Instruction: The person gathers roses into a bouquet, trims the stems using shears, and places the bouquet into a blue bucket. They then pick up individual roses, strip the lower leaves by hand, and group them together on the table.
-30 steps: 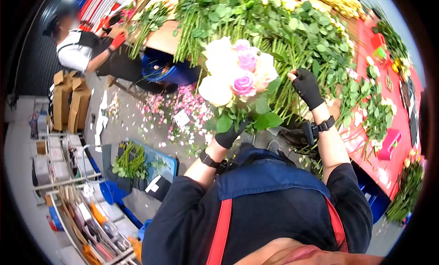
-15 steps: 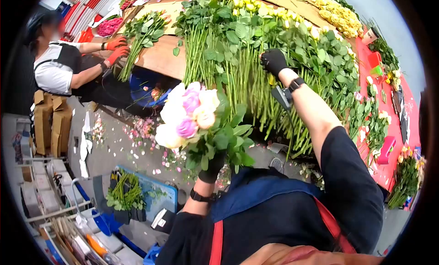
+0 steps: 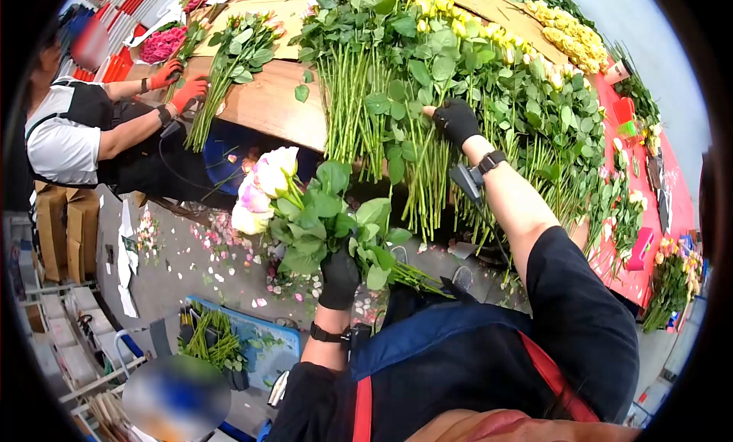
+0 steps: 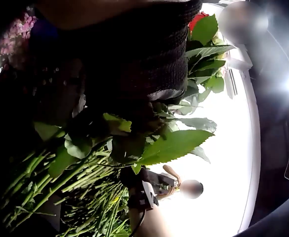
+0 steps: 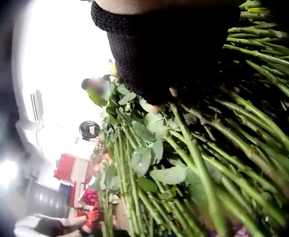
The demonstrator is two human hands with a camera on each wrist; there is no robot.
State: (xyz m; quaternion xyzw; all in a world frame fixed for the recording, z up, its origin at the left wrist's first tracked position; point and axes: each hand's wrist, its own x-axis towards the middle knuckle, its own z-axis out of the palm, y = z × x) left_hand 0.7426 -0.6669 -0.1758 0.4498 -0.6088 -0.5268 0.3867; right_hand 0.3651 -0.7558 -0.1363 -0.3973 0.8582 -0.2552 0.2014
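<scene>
My left hand (image 3: 338, 280), in a black fingerless glove, grips a bunch of pale pink and cream roses (image 3: 259, 184) below their leaves, blooms to the left and cut stems to the right. The left wrist view shows the dark glove (image 4: 134, 59) with leaves (image 4: 174, 147) around it; its fingers are hidden there. My right hand (image 3: 456, 121), gloved alike, is over the row of stemmed roses (image 3: 427, 167) on the table. In the right wrist view, bare fingertips below the glove (image 5: 169, 54) pinch a green stem (image 5: 191, 143) among other stems and leaves.
At the left a person in red gloves (image 3: 69, 129) handles stems at the wooden table (image 3: 267, 106). Below are a blue bin (image 3: 221, 163) and petals on the floor. A red table (image 3: 679, 182) stands right, a blue crate (image 3: 267, 350) lower left.
My left hand has moved left with the bunch, which has tipped so its blooms point left. My right hand has moved up and left over the row, its fingertips now at a stem.
</scene>
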